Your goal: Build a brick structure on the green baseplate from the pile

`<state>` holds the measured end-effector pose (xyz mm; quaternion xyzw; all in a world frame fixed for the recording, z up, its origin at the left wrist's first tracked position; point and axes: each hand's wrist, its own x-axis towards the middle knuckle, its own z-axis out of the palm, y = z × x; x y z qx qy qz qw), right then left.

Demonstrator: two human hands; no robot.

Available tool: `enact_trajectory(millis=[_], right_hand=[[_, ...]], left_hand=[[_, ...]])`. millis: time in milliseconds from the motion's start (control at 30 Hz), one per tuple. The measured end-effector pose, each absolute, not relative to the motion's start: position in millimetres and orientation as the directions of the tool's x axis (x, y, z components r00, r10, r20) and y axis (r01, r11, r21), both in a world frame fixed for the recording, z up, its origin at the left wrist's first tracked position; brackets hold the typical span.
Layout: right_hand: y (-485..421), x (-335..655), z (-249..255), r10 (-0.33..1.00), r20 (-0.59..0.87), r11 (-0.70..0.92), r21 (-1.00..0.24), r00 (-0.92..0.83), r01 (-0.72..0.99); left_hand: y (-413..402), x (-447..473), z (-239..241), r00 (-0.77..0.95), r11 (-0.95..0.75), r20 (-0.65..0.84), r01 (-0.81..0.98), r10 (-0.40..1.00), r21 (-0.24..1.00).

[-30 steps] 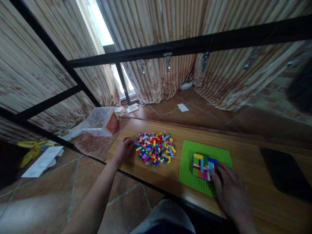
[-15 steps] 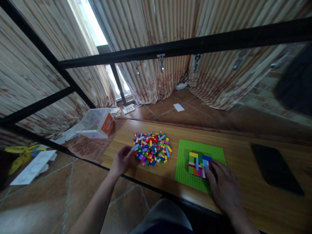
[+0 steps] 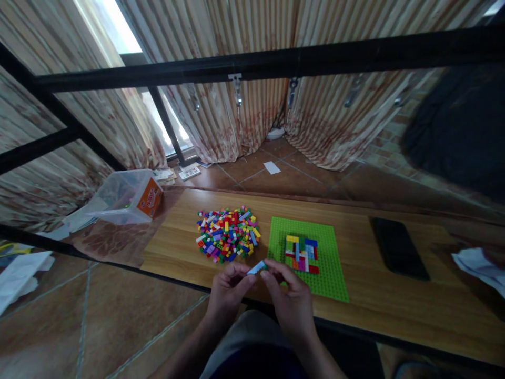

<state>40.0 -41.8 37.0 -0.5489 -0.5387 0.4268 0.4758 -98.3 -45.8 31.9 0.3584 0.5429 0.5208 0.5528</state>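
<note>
A long light blue toy brick (image 3: 256, 268) is pinched between my two hands near the table's front edge. My left hand (image 3: 228, 289) grips its left end with thumb and fingertips. At the other end, the thumb and fingers of my right hand (image 3: 290, 295) close on it, and a bit of green shows there; I cannot tell if that is a separate brick. Just behind my right hand lies a green baseplate (image 3: 333, 273), carrying a flat block of multicoloured bricks (image 3: 302, 255). To the left is a heap of loose bricks (image 3: 229, 234).
A black phone (image 3: 398, 247) lies on the wooden table (image 3: 355, 231), with crumpled white paper (image 3: 481, 268) at the far right. Beyond the table's left end stands a clear plastic bin (image 3: 126, 197) on the floor. A black metal bar (image 3: 252, 66) crosses in front of the curtains.
My left hand has moved right from the heap, carrying the light blue brick. My right hand has left the brick block and come left to meet it. The view has shifted right.
</note>
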Motion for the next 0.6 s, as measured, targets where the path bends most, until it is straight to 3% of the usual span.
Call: enact_trajectory(millis=[167,300,500,600], right_hand=[[-42.7,34.5,24.1,0.994,-0.072,-0.078,-0.995,0.085,0.062],[-39.9,33.9,15.8,0.994,-0.107,-0.11,-0.989,0.032,0.097],[-2.1,19.7,16.9,0.989,0.086,0.128,-0.9,-0.118,0.417],[22.8,8.3,20.8,0.973,0.141,0.212,-0.856,-0.181,0.472]], left_hand=[[-57.6,-96.9,22.8,-0.123,0.311,-0.361,-0.306,0.924,0.9],[-68.0,-99.1,9.3,-0.089,0.397,-0.477,-0.433,0.874,0.809],[-74.7,-116.6,10.0,-0.196,0.398,-0.523,-0.451,0.829,0.799],[-73.6,-123.5,13.5,-0.246,0.38,-0.499,-0.402,0.831,0.833]])
